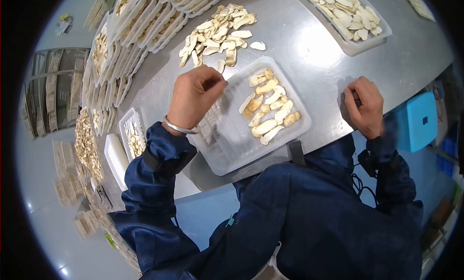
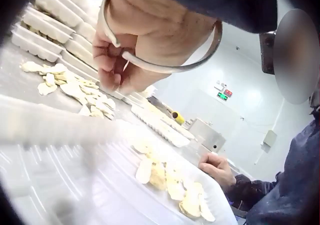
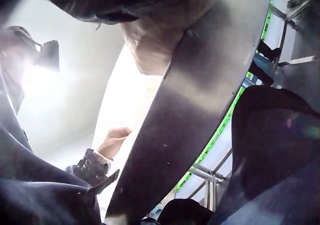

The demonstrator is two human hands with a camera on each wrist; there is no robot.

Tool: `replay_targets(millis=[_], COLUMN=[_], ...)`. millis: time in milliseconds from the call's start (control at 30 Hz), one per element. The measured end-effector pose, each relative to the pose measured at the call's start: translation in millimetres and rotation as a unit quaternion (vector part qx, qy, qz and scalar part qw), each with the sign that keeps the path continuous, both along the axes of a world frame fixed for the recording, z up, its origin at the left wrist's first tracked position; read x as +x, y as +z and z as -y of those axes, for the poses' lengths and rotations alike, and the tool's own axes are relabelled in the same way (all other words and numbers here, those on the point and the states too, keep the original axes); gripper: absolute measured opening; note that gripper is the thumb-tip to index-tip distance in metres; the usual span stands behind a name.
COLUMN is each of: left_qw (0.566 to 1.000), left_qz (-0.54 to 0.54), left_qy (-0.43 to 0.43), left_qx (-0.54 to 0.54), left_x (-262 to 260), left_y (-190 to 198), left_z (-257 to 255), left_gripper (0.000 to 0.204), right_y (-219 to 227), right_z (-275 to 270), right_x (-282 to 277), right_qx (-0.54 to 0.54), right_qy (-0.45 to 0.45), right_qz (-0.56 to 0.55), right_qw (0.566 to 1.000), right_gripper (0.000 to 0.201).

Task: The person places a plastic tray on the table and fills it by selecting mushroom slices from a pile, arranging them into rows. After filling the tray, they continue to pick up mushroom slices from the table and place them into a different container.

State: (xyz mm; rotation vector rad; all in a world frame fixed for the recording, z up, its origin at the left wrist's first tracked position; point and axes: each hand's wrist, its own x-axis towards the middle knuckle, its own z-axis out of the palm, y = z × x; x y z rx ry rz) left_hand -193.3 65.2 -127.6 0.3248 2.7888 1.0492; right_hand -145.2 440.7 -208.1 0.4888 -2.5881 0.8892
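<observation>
My left hand (image 1: 195, 94), with a metal bangle at its wrist, hovers over the left part of a clear plastic tray (image 1: 224, 166). Its fingers are curled toward the thumb, and no slice shows between them in the left wrist view. On the tray's right half lie several mushroom slices (image 1: 265, 127), pale and brown-edged, set in rough rows. Just beyond the tray is a loose pile of mushroom slices (image 1: 212, 38). My right hand (image 1: 365, 106) rests loosely curled on the metal table (image 1: 314, 82), near its front edge, with nothing seen in it.
Stacked white trays (image 1: 140, 28) of slices rise at the back left. A full tub of slices (image 1: 353, 19) stands at the back right. Small trays, including one with slices (image 1: 133, 135), sit left of my arm. A blue bin (image 1: 420, 120) is beyond the table's right edge.
</observation>
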Motion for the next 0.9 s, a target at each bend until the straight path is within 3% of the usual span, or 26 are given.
replay_targets(millis=[133,367,900], left_qw=[0.994,0.987,0.987], left_qz=[0.008,0.037,0.018], left_qy=[-0.098,-0.086,-0.090], left_qx=[-0.056,-0.128,-0.132], left_x=[16,19,16], left_y=[6,-8,-15], left_z=[-21,-29,-32], left_gripper=[0.017,0.017,0.015], right_y=[0,-2,-3], right_z=[0,-1,-1], right_x=[0,0,0], right_qx=[-0.009,0.002,0.012], right_qy=[0.005,0.002,0.002], right_qz=[-0.007,0.003,-0.006], right_qw=[1.000,1.000,1.000], right_gripper=[0.010,0.010,0.010])
